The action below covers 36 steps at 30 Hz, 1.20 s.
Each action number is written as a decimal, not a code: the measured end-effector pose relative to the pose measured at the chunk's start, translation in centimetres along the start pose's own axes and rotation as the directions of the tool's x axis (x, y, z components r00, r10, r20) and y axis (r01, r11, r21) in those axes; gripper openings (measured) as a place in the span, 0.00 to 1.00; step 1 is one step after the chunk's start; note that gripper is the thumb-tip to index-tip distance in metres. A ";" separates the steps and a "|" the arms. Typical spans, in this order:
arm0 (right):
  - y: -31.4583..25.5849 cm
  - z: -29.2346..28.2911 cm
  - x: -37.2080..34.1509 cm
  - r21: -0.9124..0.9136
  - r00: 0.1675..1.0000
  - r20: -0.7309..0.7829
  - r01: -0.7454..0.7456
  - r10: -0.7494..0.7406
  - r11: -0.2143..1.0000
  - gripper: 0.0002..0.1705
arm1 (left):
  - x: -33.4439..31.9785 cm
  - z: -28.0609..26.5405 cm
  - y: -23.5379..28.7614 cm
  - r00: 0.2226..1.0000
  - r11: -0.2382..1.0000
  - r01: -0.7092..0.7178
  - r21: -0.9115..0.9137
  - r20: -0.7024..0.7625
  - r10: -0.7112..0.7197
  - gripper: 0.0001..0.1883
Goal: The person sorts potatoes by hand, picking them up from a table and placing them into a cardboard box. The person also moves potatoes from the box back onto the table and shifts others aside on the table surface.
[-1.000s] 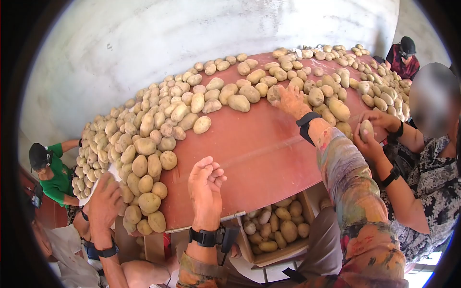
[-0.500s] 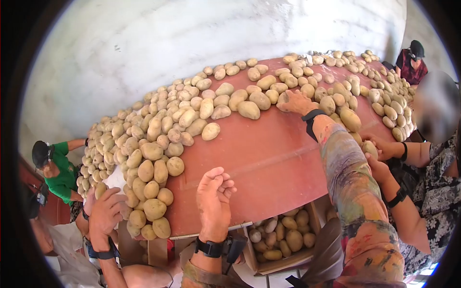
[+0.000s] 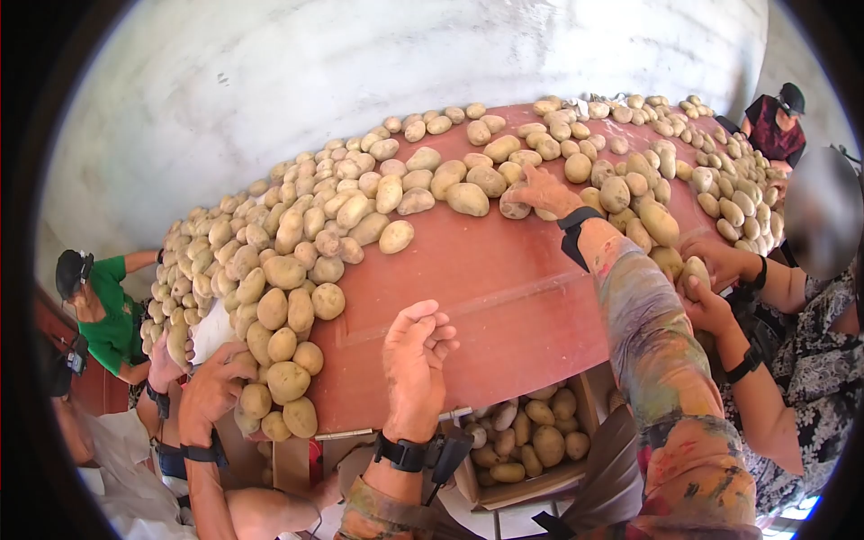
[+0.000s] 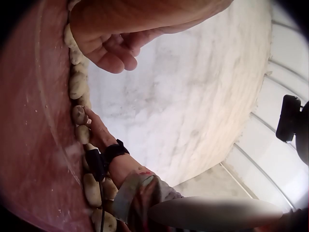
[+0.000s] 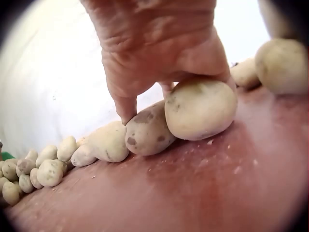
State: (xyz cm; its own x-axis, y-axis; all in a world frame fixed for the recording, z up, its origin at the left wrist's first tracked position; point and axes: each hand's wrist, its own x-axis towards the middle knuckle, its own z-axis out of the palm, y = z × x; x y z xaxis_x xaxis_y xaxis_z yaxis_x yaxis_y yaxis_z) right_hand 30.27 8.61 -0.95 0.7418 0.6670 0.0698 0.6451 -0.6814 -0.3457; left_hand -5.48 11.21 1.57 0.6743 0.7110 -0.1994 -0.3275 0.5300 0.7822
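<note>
My right hand reaches across the red table among loose potatoes. Its thumb and fingers grip a brown-spotted potato at the near edge of the spread. Under the palm, a larger smooth potato sits beside the spotted one, and the hand partly hides it in the head view. My left hand hovers over the near part of the table, fingers loosely curled and nothing in them. The left wrist view shows that same hand at the top.
Potatoes cover the table's left and far sides. Below the near edge of the table stands a cardboard box with potatoes in it. A neighbour's hand is close on the left; at right a person holds a potato.
My right hand has brought the spotted potato slightly nearer and to the left. My left hand stays raised and loosely curled. The neighbour's hand at left has moved onto the potatoes.
</note>
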 end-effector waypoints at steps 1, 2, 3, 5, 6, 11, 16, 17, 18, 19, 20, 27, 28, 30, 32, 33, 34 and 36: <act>-0.1 0.2 -0.8 0.062 0.998 0.021 0.058 -0.059 0.996 0.40 | 0.0 -0.1 0.0 1.000 1.000 -0.001 -0.004 -0.002 0.001 0.07; 0.0 0.2 -1.4 0.123 0.992 0.039 0.112 -0.118 0.986 0.40 | 0.0 -0.1 0.0 1.000 1.000 0.002 -0.004 -0.002 -0.002 0.07; 0.0 0.5 -1.4 0.118 0.992 0.039 0.112 -0.117 0.987 0.40 | 0.0 0.0 0.0 1.000 1.000 0.006 -0.005 0.000 -0.006 0.07; -0.3 1.0 -1.4 0.186 0.999 0.030 0.021 -0.027 0.982 0.40 | 0.1 -0.2 -0.2 1.000 1.000 0.010 -0.009 0.002 -0.010 0.07; -0.3 1.0 -1.6 0.181 0.999 0.027 0.021 -0.027 0.983 0.40 | 0.2 -0.3 -0.2 1.000 1.000 0.014 -0.009 0.002 -0.014 0.08; -1.0 1.7 -3.1 0.234 0.996 0.046 0.067 -0.080 0.970 0.39 | 0.1 -0.3 -0.1 1.000 1.000 0.020 -0.011 0.013 -0.020 0.08; -1.6 2.1 -4.8 0.246 0.980 0.148 0.095 -0.134 0.965 0.37 | 0.1 -0.5 -0.2 0.999 0.999 0.027 -0.019 0.029 -0.027 0.08; -1.7 2.3 -5.2 0.238 0.978 0.151 0.104 -0.142 0.966 0.36 | 0.1 -0.5 -0.2 0.999 0.999 0.024 -0.022 0.039 -0.023 0.08; -1.8 2.5 -5.6 0.248 0.981 0.127 0.113 -0.148 0.962 0.35 | 0.1 -0.6 -0.2 0.999 0.999 0.020 -0.025 0.048 -0.019 0.08; -1.9 2.6 -6.0 0.244 0.981 0.125 0.115 -0.149 0.963 0.35 | 0.1 -0.7 -0.2 0.999 0.999 0.018 -0.029 0.050 -0.017 0.08; -2.1 2.5 -6.4 0.264 0.973 0.167 0.110 -0.158 0.958 0.36 | 0.0 -0.6 -0.2 0.999 0.999 0.020 -0.027 0.043 -0.019 0.08; -3.9 2.0 -10.7 0.207 0.959 0.220 0.132 -0.177 0.969 0.39 | 0.6 -1.1 -0.5 0.998 0.999 0.013 -0.050 0.064 -0.010 0.08; -4.0 2.0 -11.4 0.203 0.960 0.218 0.131 -0.175 0.970 0.39 | 0.6 -1.1 -0.5 0.998 0.999 0.014 -0.052 0.068 -0.010 0.08; -4.3 2.1 -12.5 0.253 0.946 0.216 0.186 -0.243 0.949 0.36 | 0.6 -1.1 -0.4 0.998 0.999 0.014 -0.041 0.054 -0.012 0.08; -4.9 1.9 -14.1 0.237 0.924 0.267 0.212 -0.274 0.948 0.37 | 0.6 -1.2 -0.2 0.999 0.999 0.009 -0.047 0.049 -0.006 0.08; -5.3 1.6 -14.9 0.223 0.899 0.317 0.238 -0.301 0.945 0.39 | 0.5 -1.2 -0.1 0.999 0.999 0.005 -0.051 0.045 -0.002 0.08; -5.6 1.2 -15.5 0.228 0.864 0.294 0.351 -0.408 0.908 0.39 | 0.6 -1.3 -0.1 0.999 0.999 0.005 -0.053 0.045 -0.003 0.08; -6.5 0.7 -16.7 0.203 0.855 0.315 0.363 -0.411 0.910 0.39 | 0.7 -1.6 0.0 0.999 0.999 -0.010 -0.052 0.044 0.013 0.08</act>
State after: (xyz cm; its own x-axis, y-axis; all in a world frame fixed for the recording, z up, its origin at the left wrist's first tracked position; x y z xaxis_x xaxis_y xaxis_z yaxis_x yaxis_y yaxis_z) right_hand 13.53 2.08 -0.50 0.3115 0.9457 -0.0928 0.8188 -0.3167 -0.4789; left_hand -6.09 12.43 0.47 0.6987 0.6965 -0.1633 -0.3685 0.5461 0.7523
